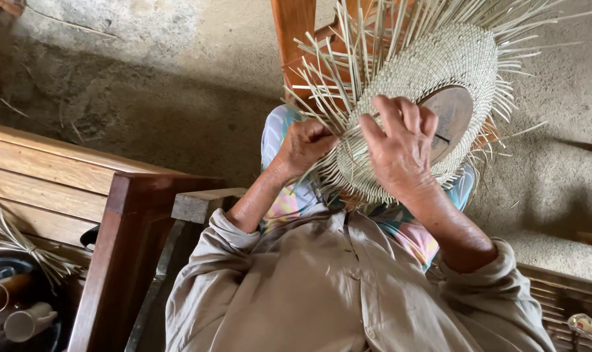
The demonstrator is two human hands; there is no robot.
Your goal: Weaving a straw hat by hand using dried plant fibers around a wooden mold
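A half-woven straw hat (433,65) rests against my knees, its pale brim ringed with several loose straw strands (328,72) sticking out. A round wooden form (454,114) shows in the hat's middle. My left hand (305,145) pinches strands at the brim's left edge, fingers curled shut on them. Spread over the woven brim, my right hand (397,146) presses on it with fingers bent on the weave. Both sleeves are beige, rolled at the forearm.
A wooden bench (54,182) and a dark wooden armrest (129,248) stand at my left. A bundle of straw (9,238) lies above a dark tray with cups (18,313). A wooden chair leg (294,29) rises behind the hat. The floor is rough concrete (178,78).
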